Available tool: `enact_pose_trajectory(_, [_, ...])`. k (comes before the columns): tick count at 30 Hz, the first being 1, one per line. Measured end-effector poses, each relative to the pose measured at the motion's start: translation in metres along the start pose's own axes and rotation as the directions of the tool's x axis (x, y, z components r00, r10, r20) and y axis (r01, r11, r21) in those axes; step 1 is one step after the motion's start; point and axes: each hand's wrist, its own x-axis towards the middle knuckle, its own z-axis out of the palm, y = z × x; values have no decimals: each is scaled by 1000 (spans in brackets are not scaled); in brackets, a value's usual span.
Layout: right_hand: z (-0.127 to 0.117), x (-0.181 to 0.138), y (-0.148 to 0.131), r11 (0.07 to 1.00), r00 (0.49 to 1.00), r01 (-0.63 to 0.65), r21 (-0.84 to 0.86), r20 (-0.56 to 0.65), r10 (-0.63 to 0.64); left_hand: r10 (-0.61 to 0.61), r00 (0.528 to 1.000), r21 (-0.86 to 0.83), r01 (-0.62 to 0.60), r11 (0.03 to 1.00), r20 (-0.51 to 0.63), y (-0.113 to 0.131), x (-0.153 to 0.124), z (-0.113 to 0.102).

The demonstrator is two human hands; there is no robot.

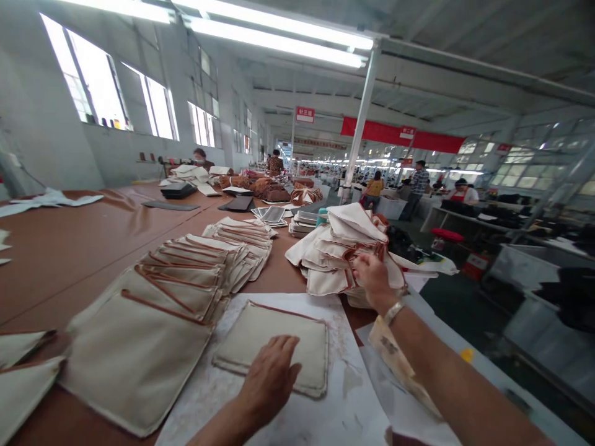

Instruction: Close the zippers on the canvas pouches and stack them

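Right forearm [458,378]: closest thing on my feed, cutting in from the lower corner, a bracelet [393,313] at its wrist.
Right hand [373,279]: up at the loose pile [320,254], fingers bunched against a brown-trimmed edge; from this far off I can't tell whether they've got hold of it.
Left hand [272,375]: spread flat, palm down, over the near edge of the cream fabric piece [279,322], gripping nothing I can see.
Cream piece: there it is, on the white sheet [344,353] atop the brown tabletop [102,241], its long axis running roughly side to side, slightly skewed. My left hand is clearly the nearer one; the piece reaches forward from it.
Pile from there: beyond the cream piece and off to its right, right at my other hand.
Looks: pale, smooth, nearly rectangular, dark brown along the far edge, bulky seams around the sides.
Fanned row [186,279]: more brown-edged pieces, overlapping, just left of the sheet.
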Motion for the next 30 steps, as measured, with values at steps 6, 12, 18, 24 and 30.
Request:
enact_pose_trajectory(6, [17,-119,68,965,954,-219,147,239,180,25,978,34,-33,999,209,-8,84,41])
enact_pose_trajectory(12, [-7,-159,99,929,935,-325,177,208,287,43,966,58,-60,997,255,-9,99,57])
enact_pose_trajectory(18, [-8,-166,111,937,940,-317,145,177,291,-46,981,90,29,996,190,-8,127,61])
enact_pose_trajectory(24, [-1,-189,139,957,954,-287,54,107,280,-62,977,45,54,998,206,-5,126,53])
enact_pose_trajectory(30, [-6,-189,165,945,945,-325,43,64,322,79,977,-232,-31,972,199,6,86,-5])
